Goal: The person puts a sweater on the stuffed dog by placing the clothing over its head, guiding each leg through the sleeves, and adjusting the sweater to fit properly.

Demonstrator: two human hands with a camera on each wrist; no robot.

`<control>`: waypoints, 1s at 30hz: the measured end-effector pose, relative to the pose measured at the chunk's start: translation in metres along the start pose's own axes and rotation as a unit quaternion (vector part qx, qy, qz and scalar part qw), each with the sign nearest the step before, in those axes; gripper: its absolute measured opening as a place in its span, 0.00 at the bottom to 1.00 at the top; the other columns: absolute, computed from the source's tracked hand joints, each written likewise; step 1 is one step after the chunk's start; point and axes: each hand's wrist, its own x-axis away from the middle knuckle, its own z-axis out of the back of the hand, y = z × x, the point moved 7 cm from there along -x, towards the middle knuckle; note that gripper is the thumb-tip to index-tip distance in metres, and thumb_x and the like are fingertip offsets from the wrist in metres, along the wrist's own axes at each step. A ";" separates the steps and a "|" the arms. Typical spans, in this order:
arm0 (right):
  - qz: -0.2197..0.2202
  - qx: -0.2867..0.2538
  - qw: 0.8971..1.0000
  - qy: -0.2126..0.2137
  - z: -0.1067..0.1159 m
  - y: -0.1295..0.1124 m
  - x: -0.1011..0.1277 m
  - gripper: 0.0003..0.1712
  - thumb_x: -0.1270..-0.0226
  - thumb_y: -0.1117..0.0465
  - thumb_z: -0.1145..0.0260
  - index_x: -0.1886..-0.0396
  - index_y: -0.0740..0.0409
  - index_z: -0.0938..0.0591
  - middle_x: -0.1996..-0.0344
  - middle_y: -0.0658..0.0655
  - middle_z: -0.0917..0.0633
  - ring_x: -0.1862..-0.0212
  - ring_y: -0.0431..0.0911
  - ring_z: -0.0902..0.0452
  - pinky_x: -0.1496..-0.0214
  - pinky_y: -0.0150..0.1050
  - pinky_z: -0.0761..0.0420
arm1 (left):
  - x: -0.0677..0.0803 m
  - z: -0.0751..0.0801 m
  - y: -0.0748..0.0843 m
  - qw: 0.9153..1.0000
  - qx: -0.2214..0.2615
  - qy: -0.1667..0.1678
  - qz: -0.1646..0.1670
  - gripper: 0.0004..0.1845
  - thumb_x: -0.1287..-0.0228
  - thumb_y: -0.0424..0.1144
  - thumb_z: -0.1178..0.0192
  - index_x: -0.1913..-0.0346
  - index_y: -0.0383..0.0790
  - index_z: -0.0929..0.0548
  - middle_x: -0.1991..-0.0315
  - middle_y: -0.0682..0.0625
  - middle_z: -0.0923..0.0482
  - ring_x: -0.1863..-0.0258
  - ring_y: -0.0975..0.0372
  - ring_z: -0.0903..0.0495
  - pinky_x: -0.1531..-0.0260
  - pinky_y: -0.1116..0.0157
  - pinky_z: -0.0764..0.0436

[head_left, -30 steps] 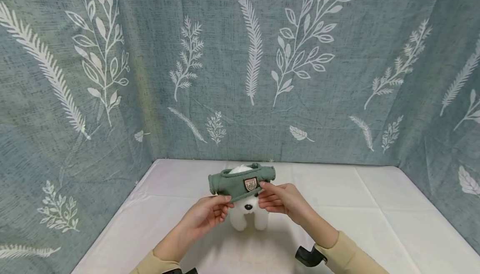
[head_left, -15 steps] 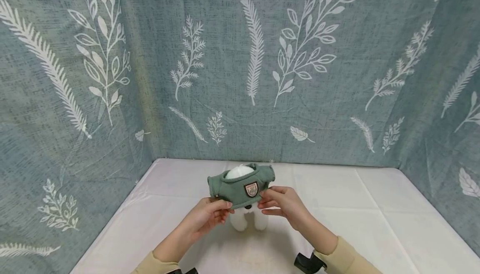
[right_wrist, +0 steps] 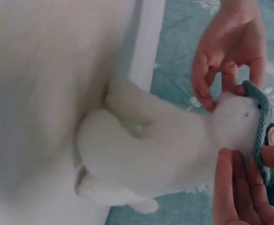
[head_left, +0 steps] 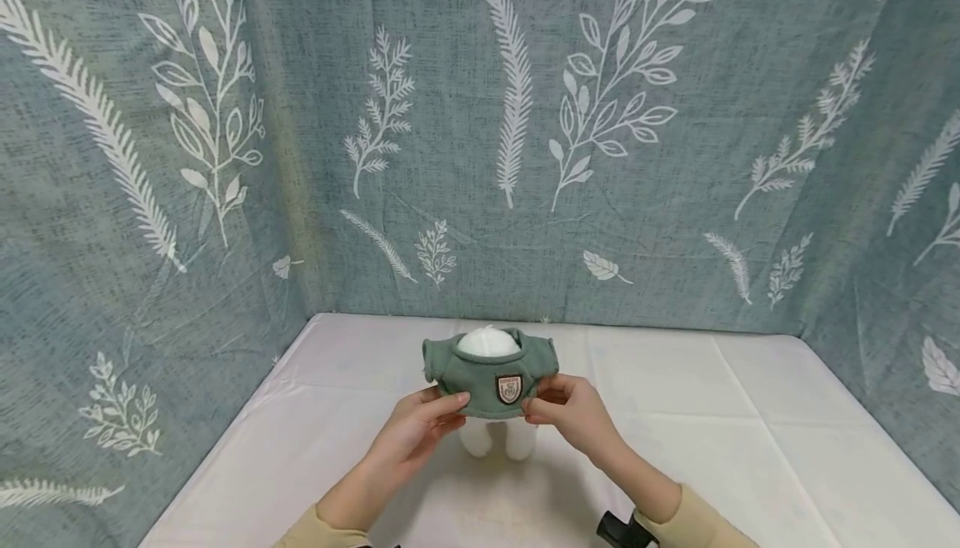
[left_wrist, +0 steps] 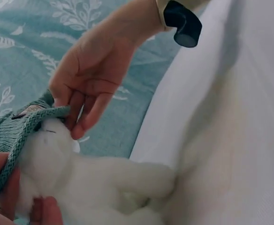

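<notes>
A white plush toy (head_left: 497,441) sits upright on the white table (head_left: 750,448), facing me. A small green knitted sweater (head_left: 480,373) with a badge on its front is pulled over the toy's head, and the crown pokes out of the neck hole. My left hand (head_left: 450,407) pinches the sweater's lower hem on the left. My right hand (head_left: 536,403) pinches the hem on the right, beside the badge. The left wrist view shows the hem (left_wrist: 22,133) stretched over the toy's face (left_wrist: 57,159). In the right wrist view the hem (right_wrist: 261,122) crosses the toy's head (right_wrist: 231,126).
Teal cloth with white leaf prints (head_left: 480,131) hangs as walls behind and on both sides of the table. The white tablecloth spreads out to the left, right and front of the toy. A black wrist strap (head_left: 618,529) shows at the bottom edge.
Both hands have drawn the sweater down over the toy's head. The face is now covered and more of the white crown shows through the neck hole.
</notes>
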 end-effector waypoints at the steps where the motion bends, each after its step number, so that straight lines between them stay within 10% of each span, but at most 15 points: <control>1: 0.012 0.020 1.000 0.008 0.001 -0.001 0.000 0.10 0.44 0.65 0.33 0.65 0.69 0.18 0.70 0.57 0.13 0.66 0.42 0.16 0.61 0.35 0.17 | -0.001 0.001 0.000 1.000 -0.006 0.017 -0.007 0.15 0.40 0.32 0.40 0.51 0.28 0.23 0.64 0.54 0.18 0.61 0.66 0.20 0.47 0.63 0.25; 6: 0.069 0.086 0.993 0.051 0.005 -0.001 0.000 0.04 0.47 0.67 0.30 0.73 0.63 0.16 0.74 0.55 0.15 0.66 0.40 0.18 0.61 0.30 0.19 | -0.002 0.009 -0.001 0.996 -0.054 0.059 -0.031 0.18 0.44 0.29 0.37 0.50 0.24 0.21 0.55 0.48 0.17 0.49 0.62 0.23 0.35 0.53 0.35; 16: 0.122 0.059 0.990 0.028 0.007 0.008 0.000 0.02 0.49 0.73 0.33 0.74 0.67 0.19 0.74 0.58 0.18 0.64 0.43 0.16 0.57 0.32 0.17 | -0.007 0.016 -0.002 0.986 -0.115 0.093 -0.081 0.08 0.53 0.27 0.34 0.66 0.29 0.15 0.71 0.53 0.17 0.57 0.63 0.25 0.54 0.63 0.28; 30: 0.065 0.124 0.989 0.044 0.008 0.025 -0.001 0.04 0.50 0.70 0.33 0.78 0.59 0.19 0.80 0.52 0.16 0.74 0.37 0.19 0.68 0.31 0.20 | -0.011 0.024 -0.009 0.983 -0.086 0.123 -0.101 0.07 0.55 0.22 0.37 0.77 0.37 0.18 0.74 0.54 0.19 0.63 0.62 0.22 0.55 0.64 0.25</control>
